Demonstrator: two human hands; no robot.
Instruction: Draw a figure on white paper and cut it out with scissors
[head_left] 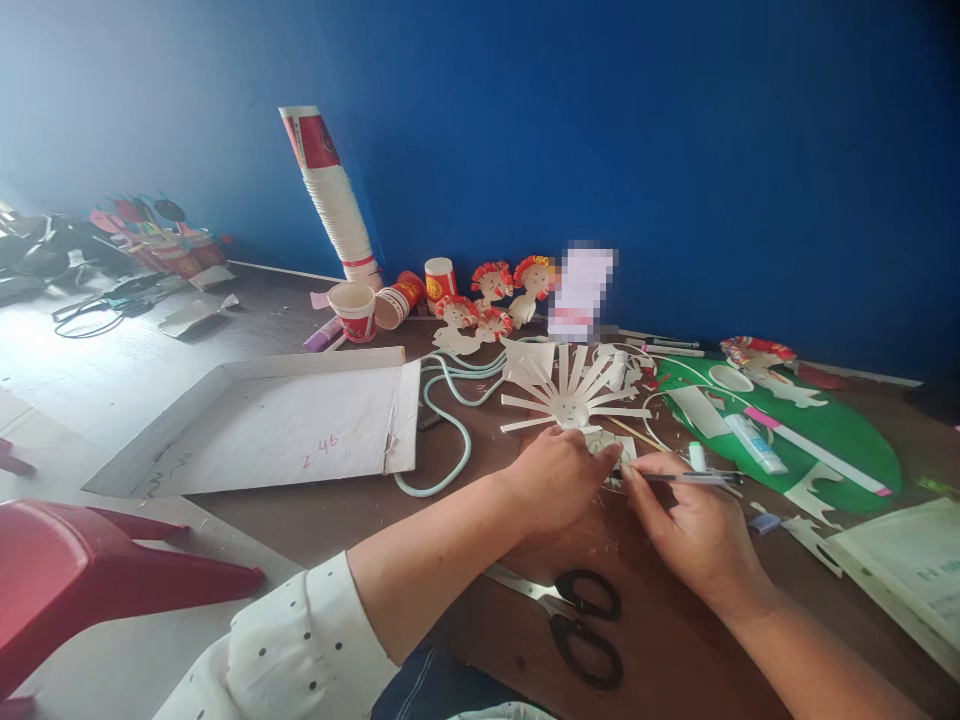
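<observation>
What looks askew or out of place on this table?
The tall cup stack appears to lean left. Near its base, at least one red cup lies on its side, though the open cup beside it stands upright.

Paper figure [568, 410] — partly hidden by left hand [559, 480]; stool [45, 575] — cut off.

Centre of desk [667, 640]: strip-edged paper cutout [570, 408], left hand [562, 478] at its near side, right hand [686, 520] with pen [697, 479] just to the right; scissors [553, 604] nearer the wearer, between the forearms; tray [307, 420] to the left, cable [466, 440] between it and the cutout; stool [52, 590] at near left; cup stack [337, 210] behind the tray, near the wall [637, 150]; paper figures [491, 285] right of the stack; oval sheet [844, 425] at right, glue tube [756, 445] and marker [821, 452] on it.
</observation>
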